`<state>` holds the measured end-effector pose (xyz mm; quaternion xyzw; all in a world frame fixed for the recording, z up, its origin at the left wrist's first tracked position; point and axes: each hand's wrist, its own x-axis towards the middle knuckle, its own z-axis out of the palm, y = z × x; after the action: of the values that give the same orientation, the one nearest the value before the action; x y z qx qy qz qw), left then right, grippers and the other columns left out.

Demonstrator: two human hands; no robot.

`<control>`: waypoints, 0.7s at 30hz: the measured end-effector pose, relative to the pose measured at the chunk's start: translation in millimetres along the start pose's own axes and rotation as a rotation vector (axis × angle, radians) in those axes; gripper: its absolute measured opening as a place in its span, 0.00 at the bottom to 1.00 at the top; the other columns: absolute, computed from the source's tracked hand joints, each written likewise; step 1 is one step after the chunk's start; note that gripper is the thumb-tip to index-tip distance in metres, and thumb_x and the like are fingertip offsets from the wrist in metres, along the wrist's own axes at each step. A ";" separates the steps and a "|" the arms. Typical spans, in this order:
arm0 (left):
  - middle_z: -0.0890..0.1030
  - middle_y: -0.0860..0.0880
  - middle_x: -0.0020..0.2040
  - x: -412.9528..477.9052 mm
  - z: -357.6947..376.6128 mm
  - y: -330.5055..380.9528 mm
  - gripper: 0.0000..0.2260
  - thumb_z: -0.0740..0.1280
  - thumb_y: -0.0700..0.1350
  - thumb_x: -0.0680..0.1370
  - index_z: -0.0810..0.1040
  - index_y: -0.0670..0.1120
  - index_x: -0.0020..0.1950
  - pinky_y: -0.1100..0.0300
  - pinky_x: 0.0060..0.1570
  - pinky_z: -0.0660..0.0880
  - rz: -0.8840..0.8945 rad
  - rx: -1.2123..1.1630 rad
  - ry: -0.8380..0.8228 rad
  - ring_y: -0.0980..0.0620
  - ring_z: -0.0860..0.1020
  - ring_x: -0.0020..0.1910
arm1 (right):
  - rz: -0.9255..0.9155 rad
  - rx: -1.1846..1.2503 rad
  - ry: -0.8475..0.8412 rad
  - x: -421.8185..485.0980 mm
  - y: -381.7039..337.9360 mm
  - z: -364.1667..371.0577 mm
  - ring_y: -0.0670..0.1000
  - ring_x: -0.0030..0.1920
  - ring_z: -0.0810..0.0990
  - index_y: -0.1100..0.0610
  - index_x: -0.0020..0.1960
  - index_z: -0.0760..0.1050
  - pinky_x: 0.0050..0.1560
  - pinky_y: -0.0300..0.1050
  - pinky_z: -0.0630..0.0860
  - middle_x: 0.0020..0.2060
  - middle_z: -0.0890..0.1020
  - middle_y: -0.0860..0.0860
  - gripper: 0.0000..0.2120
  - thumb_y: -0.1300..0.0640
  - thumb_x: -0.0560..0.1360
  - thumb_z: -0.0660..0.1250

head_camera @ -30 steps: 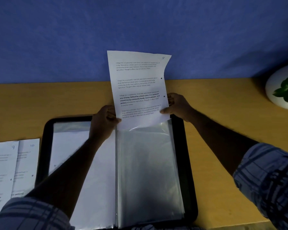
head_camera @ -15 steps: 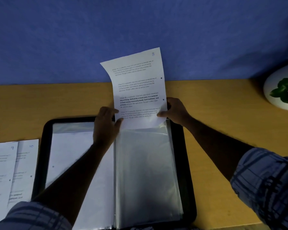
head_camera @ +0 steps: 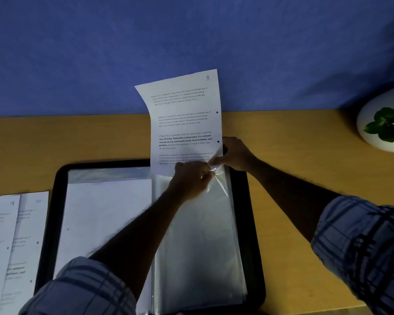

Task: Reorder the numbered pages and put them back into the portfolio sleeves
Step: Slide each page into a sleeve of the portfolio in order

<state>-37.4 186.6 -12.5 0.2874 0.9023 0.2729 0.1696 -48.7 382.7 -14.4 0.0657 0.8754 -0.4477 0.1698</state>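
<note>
Where a handwritten "8" marks its top right corner, one page stands upright at the mouth of the right-hand sleeve of the open portfolio. Its right edge is pinched by the right hand; the sleeve top is gripped by the left hand. Two pages, marked "9" and "10", lie to the left.

Matt paper page, glossy clear plastic sleeve, smooth wooden table
</note>
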 end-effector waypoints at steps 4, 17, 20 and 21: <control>0.84 0.51 0.47 10.8 -0.2 3.0 0.09 0.61 0.50 0.81 0.80 0.51 0.49 0.49 0.57 0.72 -0.090 -0.090 0.013 0.49 0.80 0.48 | 0.004 0.014 -0.046 0.9 1.4 -7.0 0.45 0.53 0.81 0.56 0.62 0.77 0.46 0.33 0.77 0.58 0.83 0.51 0.28 0.59 0.64 0.81; 0.84 0.47 0.46 20.1 3.8 4.1 0.11 0.63 0.50 0.82 0.81 0.45 0.52 0.48 0.48 0.79 -0.080 -0.097 -0.034 0.49 0.81 0.43 | -0.036 -0.086 -0.178 8.0 3.8 -14.5 0.46 0.58 0.76 0.55 0.67 0.74 0.54 0.37 0.74 0.62 0.80 0.51 0.30 0.61 0.67 0.79; 0.84 0.46 0.50 17.5 -2.1 1.3 0.12 0.64 0.51 0.82 0.80 0.43 0.54 0.50 0.50 0.80 -0.043 -0.037 -0.058 0.48 0.81 0.44 | 0.002 -0.106 -0.255 10.6 7.3 -25.4 0.47 0.55 0.79 0.56 0.65 0.75 0.52 0.38 0.78 0.60 0.81 0.51 0.28 0.64 0.67 0.78; 0.84 0.46 0.51 16.0 -7.1 -1.4 0.12 0.64 0.51 0.81 0.80 0.44 0.54 0.52 0.50 0.80 -0.027 -0.020 -0.072 0.49 0.81 0.44 | 0.016 -0.110 -0.270 11.4 8.8 -27.7 0.48 0.55 0.81 0.56 0.64 0.76 0.51 0.38 0.78 0.59 0.82 0.52 0.28 0.65 0.66 0.78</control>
<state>-53.8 192.6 -10.2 0.2833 0.8966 0.2690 0.2086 -63.6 409.9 -10.2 0.0024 0.8671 -0.4027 0.2930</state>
